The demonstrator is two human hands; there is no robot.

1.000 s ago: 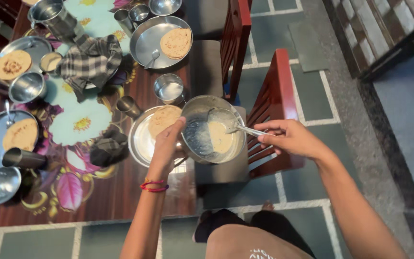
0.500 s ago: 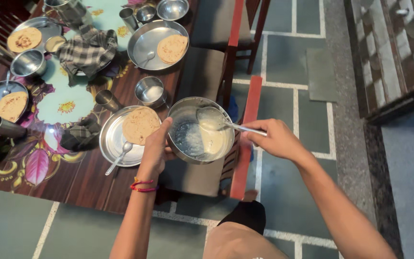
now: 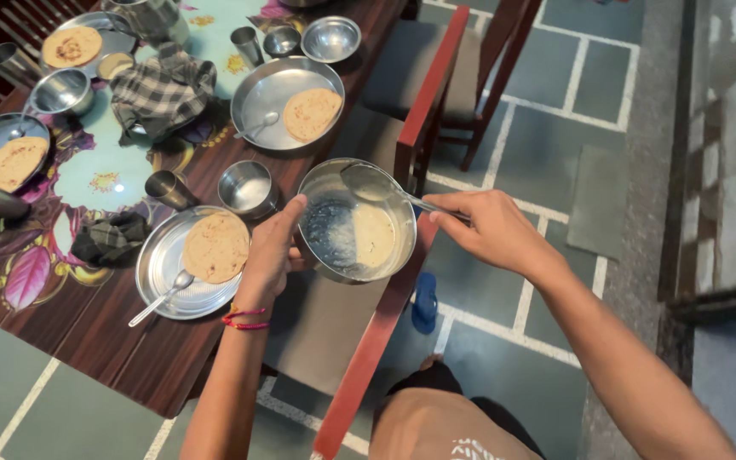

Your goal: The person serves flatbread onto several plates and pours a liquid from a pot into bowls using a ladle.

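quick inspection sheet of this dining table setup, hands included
surface: dark wooden table with floral mat.
job's things: steel pot with pale batter, tilted over a chair seat; ladle inside it.
clutter: steel plates with flatbreads, cups, small bowls, checked cloth.
grippers: left hand grips the pot's rim; right hand holds the ladle handle.
cables: nothing seen.
surroundings: red-backed chair, tiled floor, blue slipper.
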